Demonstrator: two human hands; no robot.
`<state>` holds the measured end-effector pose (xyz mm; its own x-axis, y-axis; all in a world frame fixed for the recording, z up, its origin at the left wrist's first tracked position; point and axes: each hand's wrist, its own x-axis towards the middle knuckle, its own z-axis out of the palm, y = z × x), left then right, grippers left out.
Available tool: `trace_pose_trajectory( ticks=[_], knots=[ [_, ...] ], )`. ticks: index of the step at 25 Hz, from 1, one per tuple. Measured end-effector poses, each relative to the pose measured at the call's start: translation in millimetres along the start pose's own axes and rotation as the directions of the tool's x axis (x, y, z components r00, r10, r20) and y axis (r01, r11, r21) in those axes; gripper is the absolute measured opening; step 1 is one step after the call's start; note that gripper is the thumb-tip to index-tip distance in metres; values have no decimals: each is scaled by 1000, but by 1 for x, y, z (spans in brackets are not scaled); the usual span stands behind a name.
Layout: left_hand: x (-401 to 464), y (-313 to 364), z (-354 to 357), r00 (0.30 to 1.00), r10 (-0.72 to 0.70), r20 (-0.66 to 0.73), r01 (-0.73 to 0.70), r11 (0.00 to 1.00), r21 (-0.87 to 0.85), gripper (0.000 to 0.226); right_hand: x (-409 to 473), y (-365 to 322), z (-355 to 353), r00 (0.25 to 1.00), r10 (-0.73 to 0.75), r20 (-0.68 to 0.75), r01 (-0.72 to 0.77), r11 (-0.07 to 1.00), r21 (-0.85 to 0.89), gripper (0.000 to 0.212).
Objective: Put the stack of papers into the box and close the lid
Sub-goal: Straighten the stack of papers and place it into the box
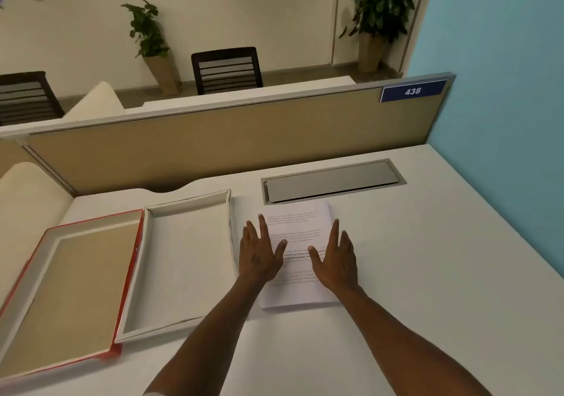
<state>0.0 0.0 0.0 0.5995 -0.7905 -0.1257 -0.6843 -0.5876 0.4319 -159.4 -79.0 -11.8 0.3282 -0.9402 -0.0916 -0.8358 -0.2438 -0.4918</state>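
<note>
A stack of white printed papers lies flat on the white desk, right of the box. The box is a shallow white tray, open and empty, with its red-edged lid folded out flat to its left. My left hand rests over the stack's left edge with fingers spread. My right hand is over the stack's right side, fingers also spread. Neither hand grips anything.
A grey cable-hatch cover is set into the desk just behind the papers. A tan partition with a blue "438" label runs along the back. A blue wall borders the right side.
</note>
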Motion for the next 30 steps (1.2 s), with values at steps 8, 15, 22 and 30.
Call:
trace_pose_trajectory(
  ticks=[8,15,22,30],
  knots=[
    [-5,1,24,982,-176,68,183,978,-98,96,-3,15,40,1000,-22,-5,22,996,-81,90],
    [17,23,13,864,-490,115,471,705,-530,94,-2,20,51,994,-61,-95,50,992,-117,87],
    [43,16,-11,793,-496,353,590,481,-649,61,0,24,52,994,-70,-86,62,994,-94,87],
    [47,13,-3,846,-419,330,529,584,-615,41,0,25,54,992,-71,-99,64,995,-79,88]
  ],
)
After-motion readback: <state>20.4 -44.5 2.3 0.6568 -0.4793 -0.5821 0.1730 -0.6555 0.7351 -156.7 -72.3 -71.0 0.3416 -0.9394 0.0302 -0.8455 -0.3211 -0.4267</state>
